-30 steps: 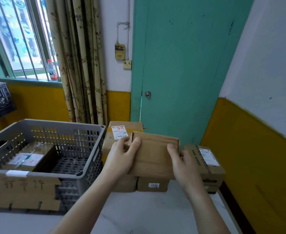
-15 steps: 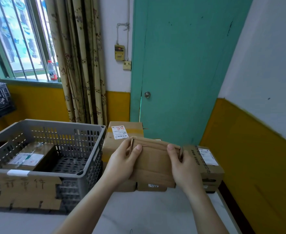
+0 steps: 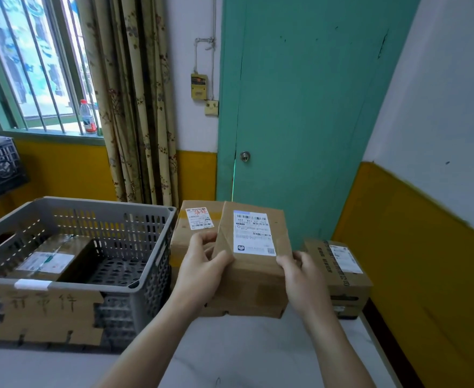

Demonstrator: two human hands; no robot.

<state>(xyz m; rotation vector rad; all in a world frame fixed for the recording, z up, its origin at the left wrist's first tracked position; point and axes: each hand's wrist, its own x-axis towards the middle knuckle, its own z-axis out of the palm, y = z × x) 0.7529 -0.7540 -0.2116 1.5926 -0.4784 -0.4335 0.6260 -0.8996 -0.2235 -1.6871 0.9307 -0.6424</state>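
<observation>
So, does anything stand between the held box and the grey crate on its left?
Nothing visible does. The left hand and right hand hold the box beside the crate; only its own side wall lies between. A parcel lies in its left part.

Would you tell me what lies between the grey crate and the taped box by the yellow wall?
In the head view, a labelled parcel gripped by the left hand and right hand, with another labelled box behind it.
</observation>
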